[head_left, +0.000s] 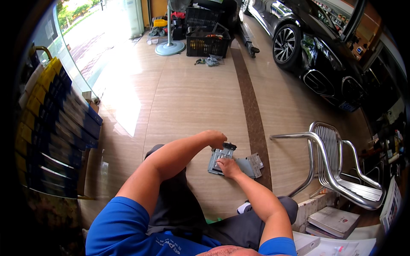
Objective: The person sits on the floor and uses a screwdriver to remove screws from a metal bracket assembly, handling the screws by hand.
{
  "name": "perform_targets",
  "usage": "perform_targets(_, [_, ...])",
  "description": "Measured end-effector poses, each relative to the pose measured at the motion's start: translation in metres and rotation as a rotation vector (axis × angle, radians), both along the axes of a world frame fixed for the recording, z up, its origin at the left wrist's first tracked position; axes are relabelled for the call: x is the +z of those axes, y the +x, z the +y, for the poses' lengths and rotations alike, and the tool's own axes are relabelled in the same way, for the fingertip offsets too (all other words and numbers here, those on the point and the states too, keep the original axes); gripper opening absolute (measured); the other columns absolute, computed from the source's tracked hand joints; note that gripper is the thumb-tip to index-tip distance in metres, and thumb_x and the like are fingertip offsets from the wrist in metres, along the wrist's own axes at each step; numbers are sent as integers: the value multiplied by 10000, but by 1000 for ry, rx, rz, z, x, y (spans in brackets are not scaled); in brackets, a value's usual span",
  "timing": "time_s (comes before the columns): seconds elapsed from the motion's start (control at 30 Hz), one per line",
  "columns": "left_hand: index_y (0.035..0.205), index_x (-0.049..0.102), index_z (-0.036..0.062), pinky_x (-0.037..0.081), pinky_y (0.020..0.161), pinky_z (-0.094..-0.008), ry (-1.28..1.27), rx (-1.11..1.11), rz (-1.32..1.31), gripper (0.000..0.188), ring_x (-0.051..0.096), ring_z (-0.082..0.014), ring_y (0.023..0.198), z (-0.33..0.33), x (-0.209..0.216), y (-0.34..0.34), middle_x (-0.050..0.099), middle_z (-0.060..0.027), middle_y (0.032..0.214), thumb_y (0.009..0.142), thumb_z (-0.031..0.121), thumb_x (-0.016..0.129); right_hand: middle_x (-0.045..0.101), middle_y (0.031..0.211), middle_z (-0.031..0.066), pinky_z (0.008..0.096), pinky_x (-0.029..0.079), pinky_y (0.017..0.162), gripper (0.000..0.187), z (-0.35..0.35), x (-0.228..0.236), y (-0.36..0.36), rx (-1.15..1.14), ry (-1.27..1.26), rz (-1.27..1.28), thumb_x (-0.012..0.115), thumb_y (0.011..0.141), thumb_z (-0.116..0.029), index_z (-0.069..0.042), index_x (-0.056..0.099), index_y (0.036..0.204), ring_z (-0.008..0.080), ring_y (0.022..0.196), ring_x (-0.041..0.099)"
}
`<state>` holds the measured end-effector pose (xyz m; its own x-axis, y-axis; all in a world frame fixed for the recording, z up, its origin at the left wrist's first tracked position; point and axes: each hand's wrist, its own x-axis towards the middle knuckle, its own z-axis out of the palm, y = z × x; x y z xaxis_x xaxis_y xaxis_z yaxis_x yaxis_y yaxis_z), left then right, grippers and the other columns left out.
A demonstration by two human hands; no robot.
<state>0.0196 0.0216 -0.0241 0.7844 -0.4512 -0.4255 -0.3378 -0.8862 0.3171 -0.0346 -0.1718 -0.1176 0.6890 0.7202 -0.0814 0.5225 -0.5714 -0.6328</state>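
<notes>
On the floor in front of me lies an opened grey metal device housing (212, 165) with pale and dark parts inside. My left hand (215, 138) is at its far side, fingers curled downward and closed beside a dark end piece (230, 146). Whatever those fingers grip is hidden under the hand. Over the near part of the housing, my right hand (229, 168) has its fingers bent together on the device. To the right, touching or nearly touching the housing, are a flat grey metal panel (246, 165) and a light perforated plate (256, 162).
A tubular metal chair (326, 158) stands at the right, with stacked books (334, 222) below it. Boxes on a rack (57, 115) line the left side. Farther off are a black crate (207, 44), a round stand base (170, 48) and a dark car (316, 51).
</notes>
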Motion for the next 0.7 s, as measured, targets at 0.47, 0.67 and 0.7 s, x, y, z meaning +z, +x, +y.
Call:
perform_targets(0.47, [1091, 660, 82, 515, 860, -453, 7, 41, -29, 434, 629, -350, 1034, 0, -9, 3, 673, -163, 1087, 779, 379, 714, 685, 940, 168, 428, 516, 787, 241, -3, -2, 7, -67, -44, -51, 631, 876, -272, -79, 675, 1014, 355, 901, 652])
perform_targets(0.67, [1087, 631, 61, 500, 855, -476, -30, 14, -37, 423, 620, -386, 1009, 1, -9, 2, 669, -195, 1041, 796, 359, 705, 678, 1031, 160, 421, 514, 836, 216, -4, -8, 5, -10, 31, -120, 588, 893, -187, -84, 668, 1065, 351, 960, 644])
perform_targets(0.7, [1090, 630, 61, 499, 854, -476, -27, 20, -32, 425, 619, -386, 1011, 1, -8, 2, 668, -195, 1044, 797, 359, 704, 677, 1041, 159, 418, 515, 841, 219, -4, -9, 6, -1, 22, -109, 582, 895, -176, -83, 665, 1076, 349, 965, 643])
